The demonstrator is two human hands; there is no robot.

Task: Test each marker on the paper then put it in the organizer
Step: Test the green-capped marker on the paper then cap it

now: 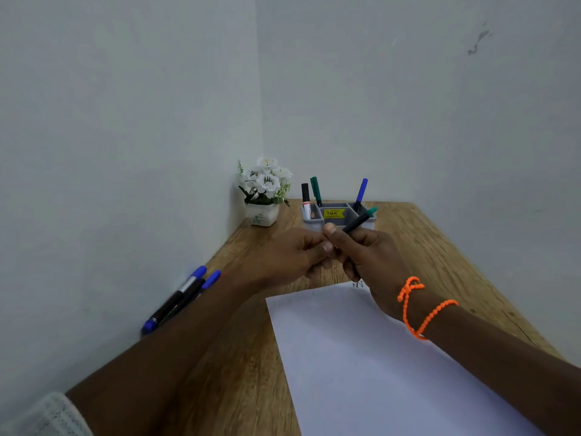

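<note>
Spare markers (180, 299): two blue-capped, lying by the left wall, well apart from my hands.
My left hand (290, 256): fingers curled, pinching the green marker's near end.
Green marker (360, 220): gripped in my right hand (369, 256), above the paper (361, 357).
Organizer (338, 215): behind, holding four markers.

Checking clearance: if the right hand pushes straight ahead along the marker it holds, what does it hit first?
Likely the organizer: the right hand holds the green-capped marker aimed at its right end. Depth is unclear from this view.
</note>
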